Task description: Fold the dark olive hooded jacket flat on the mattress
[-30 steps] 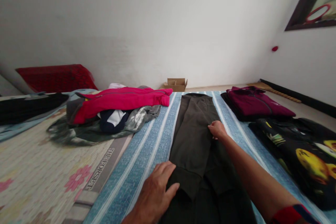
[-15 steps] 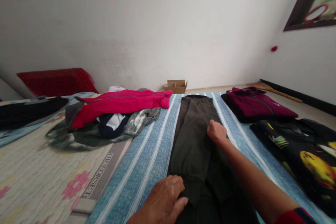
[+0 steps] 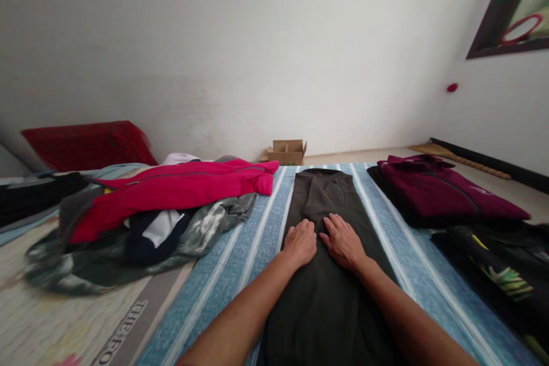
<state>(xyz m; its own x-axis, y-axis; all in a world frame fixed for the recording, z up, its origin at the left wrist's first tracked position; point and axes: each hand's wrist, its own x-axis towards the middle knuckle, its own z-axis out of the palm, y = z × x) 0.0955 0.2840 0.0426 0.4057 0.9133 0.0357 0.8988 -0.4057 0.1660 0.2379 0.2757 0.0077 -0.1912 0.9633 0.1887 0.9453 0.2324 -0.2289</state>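
Right now both hands lie flat on the dark pants, side by side and almost touching. The left hand is open, palm down, with fingers spread a little. The right hand is open too, palm down, holding nothing. Neither hand grips the cloth; they just press on it.

The pants lie stretched out on the blue striped sheet of the bed. Their long way runs straight away from the person, from the near edge toward the far wall. The far end of the pants is past the fingertips, and the near end is under the arms. Both hands sit about the middle of the pants, so neither one is nearer.

To the left is a messy pile with a pink jacket on top. To the right is a folded dark red top, well apart from the hands. A small cardboard box sits by the wall.
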